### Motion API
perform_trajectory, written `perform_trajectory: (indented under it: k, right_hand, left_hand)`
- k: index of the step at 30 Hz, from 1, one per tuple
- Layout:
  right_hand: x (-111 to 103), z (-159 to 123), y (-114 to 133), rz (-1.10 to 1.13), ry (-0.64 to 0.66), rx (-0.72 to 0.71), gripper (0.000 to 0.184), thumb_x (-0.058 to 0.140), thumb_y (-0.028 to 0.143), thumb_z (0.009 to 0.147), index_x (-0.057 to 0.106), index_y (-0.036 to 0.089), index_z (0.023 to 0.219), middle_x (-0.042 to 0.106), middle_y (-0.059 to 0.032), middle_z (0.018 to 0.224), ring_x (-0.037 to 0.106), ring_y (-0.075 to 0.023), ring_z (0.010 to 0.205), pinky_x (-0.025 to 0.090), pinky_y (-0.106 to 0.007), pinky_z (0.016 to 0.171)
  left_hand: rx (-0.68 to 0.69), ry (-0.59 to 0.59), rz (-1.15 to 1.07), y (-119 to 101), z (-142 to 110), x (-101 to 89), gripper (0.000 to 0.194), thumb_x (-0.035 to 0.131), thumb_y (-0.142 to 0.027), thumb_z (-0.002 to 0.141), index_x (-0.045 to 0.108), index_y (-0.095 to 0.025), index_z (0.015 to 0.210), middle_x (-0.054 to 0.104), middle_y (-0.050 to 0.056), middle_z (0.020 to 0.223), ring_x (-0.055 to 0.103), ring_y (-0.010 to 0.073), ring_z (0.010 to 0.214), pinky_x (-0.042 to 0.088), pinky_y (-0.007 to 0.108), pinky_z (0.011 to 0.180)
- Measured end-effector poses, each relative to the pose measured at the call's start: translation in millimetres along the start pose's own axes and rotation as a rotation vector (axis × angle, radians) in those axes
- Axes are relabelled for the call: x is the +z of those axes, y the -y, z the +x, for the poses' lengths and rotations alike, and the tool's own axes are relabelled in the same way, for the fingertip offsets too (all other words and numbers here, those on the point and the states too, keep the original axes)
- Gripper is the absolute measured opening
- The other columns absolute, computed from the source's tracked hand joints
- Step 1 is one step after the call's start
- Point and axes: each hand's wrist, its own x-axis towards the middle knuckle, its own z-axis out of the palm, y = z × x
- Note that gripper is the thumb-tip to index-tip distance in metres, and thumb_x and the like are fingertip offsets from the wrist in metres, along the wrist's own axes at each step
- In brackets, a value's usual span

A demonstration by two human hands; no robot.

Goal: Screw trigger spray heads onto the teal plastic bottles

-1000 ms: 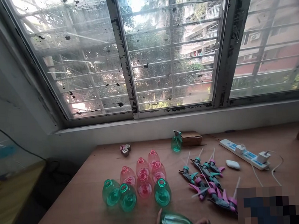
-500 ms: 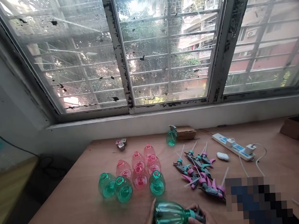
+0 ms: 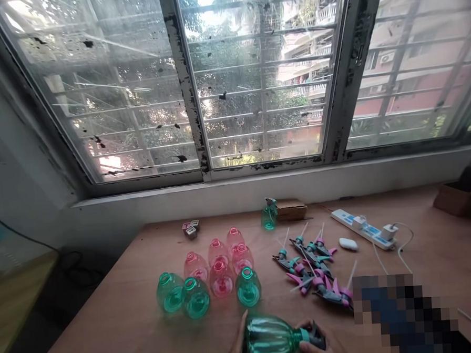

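Observation:
A clear green spray bottle [image 3: 271, 337] lies on its side between my hands at the bottom of the head view, its grey and teal spray head [image 3: 315, 336] pointing right. Around the bottle's base end is my left hand [image 3: 237, 341], partly cut off by the frame edge. At the neck, my right hand [image 3: 325, 345] is closed on the teal collar and spray head. Just beyond stand several open green bottles [image 3: 248, 287] and several open pink bottles [image 3: 221, 278]. To their right lies a heap of loose spray heads [image 3: 311, 262] in pink, teal and grey with thin tubes.
A complete green spray bottle [image 3: 268, 217] stands at the back by a cardboard box [image 3: 291, 209]. Small square items [image 3: 190, 229] lie back left. Further right are a white case [image 3: 348, 244], a power strip [image 3: 363, 230] with cables, and a pixelated patch [image 3: 404, 310].
The view has shifted slightly. My hands keep hold of the green spray bottle in nearly the same pose, and the things on the table stay where they were.

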Motion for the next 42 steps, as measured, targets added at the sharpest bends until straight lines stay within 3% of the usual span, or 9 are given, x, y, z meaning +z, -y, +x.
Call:
perform_trajectory:
  k: [5, 9, 12, 17, 21, 25, 29, 36, 42]
  right_hand:
    - [3.7, -1.2, -1.2, 0.077, -0.030, 0.026, 0.051, 0.081, 0.061, 0.065, 0.066, 0.019, 0.091, 0.065, 0.0018, 0.064, 0.065, -0.0209, 0.060, 0.055, -0.033, 0.060]
    - [4.4, 0.2, -6.5, 0.122, -0.046, 0.005, 0.048, 0.082, 0.055, 0.068, 0.063, 0.019, 0.093, 0.067, 0.0023, 0.063, 0.064, -0.0188, 0.056, 0.052, -0.031, 0.057]
    - [3.5, 0.8, -6.8, 0.132, -0.036, -0.014, 0.045, 0.082, 0.053, 0.070, 0.062, 0.019, 0.092, 0.067, 0.0023, 0.062, 0.064, -0.0183, 0.056, 0.051, -0.029, 0.056]
    - [4.0, -0.8, -0.2, 0.124, -0.010, -0.023, 0.041, 0.080, 0.050, 0.074, 0.061, 0.018, 0.092, 0.068, 0.0019, 0.062, 0.064, -0.0175, 0.055, 0.050, -0.028, 0.056]
    - [5.3, -4.5, 5.9, 0.099, -0.018, -0.032, 0.040, 0.080, 0.048, 0.075, 0.062, 0.018, 0.093, 0.069, 0.0017, 0.064, 0.064, -0.0175, 0.057, 0.051, -0.029, 0.058]
    - [5.3, -6.6, 10.1, 0.095, -0.003, -0.023, 0.038, 0.081, 0.046, 0.075, 0.063, 0.018, 0.093, 0.068, 0.0017, 0.068, 0.065, -0.0176, 0.060, 0.052, -0.030, 0.059]
    - [5.1, -5.9, 10.0, 0.091, 0.008, -0.015, 0.038, 0.080, 0.047, 0.075, 0.062, 0.018, 0.092, 0.067, 0.0023, 0.064, 0.064, -0.0176, 0.058, 0.052, -0.030, 0.058]
    - [6.8, -5.1, 10.1, 0.090, 0.007, -0.005, 0.041, 0.081, 0.049, 0.073, 0.061, 0.019, 0.093, 0.069, 0.0016, 0.064, 0.066, -0.0194, 0.058, 0.053, -0.031, 0.058]
    - [6.1, -1.7, -1.3, 0.113, -0.042, -0.013, 0.046, 0.082, 0.053, 0.069, 0.060, 0.019, 0.092, 0.068, 0.0022, 0.059, 0.065, -0.0187, 0.054, 0.052, -0.031, 0.055]
  left_hand:
    - [0.035, 0.082, 0.048, -9.3, 1.9, -13.9, 0.110, 0.088, -0.056, 0.055, 0.042, -0.025, 0.150, 0.047, 0.010, 0.155, 0.034, 0.0393, 0.147, 0.017, 0.052, 0.123]
    - [0.044, 0.141, 0.005, -28.6, 3.1, -19.2, 0.098, 0.083, -0.055, 0.065, 0.043, -0.025, 0.150, 0.052, 0.010, 0.152, 0.043, 0.0370, 0.142, 0.030, 0.048, 0.120]
    - [0.017, 0.134, -0.109, -35.8, 1.7, -13.1, 0.102, 0.083, -0.054, 0.066, 0.037, -0.028, 0.152, 0.052, 0.009, 0.152, 0.045, 0.0358, 0.141, 0.033, 0.047, 0.119]
    - [-0.029, 0.128, -0.202, -19.3, -2.2, -3.7, 0.104, 0.082, -0.054, 0.067, 0.030, -0.030, 0.154, 0.042, 0.007, 0.159, 0.036, 0.0329, 0.147, 0.028, 0.046, 0.121]
    - [-0.030, 0.118, -0.195, -7.5, -3.9, -5.4, 0.110, 0.081, -0.056, 0.067, 0.026, -0.024, 0.156, 0.036, 0.012, 0.161, 0.034, 0.0340, 0.148, 0.028, 0.045, 0.121]
    - [-0.071, 0.134, -0.170, -15.7, -3.7, -8.4, 0.099, 0.083, -0.049, 0.068, 0.037, -0.024, 0.151, 0.044, 0.010, 0.158, 0.035, 0.0328, 0.147, 0.025, 0.046, 0.123]
    - [-0.053, 0.146, -0.156, -20.9, -4.5, -10.0, 0.100, 0.084, -0.040, 0.070, 0.030, -0.034, 0.154, 0.035, 0.003, 0.163, 0.029, 0.0304, 0.150, 0.022, 0.047, 0.124]
    - [0.047, 0.109, 0.031, -5.5, -6.8, -11.8, 0.111, 0.088, -0.048, 0.060, 0.033, -0.028, 0.154, 0.039, 0.008, 0.161, 0.024, 0.0397, 0.150, 0.021, 0.052, 0.123]
    - [0.026, 0.105, -0.016, -19.2, -0.5, -2.9, 0.086, 0.073, -0.049, 0.080, 0.034, -0.029, 0.153, 0.043, 0.007, 0.158, 0.034, 0.0300, 0.148, 0.023, 0.046, 0.123]
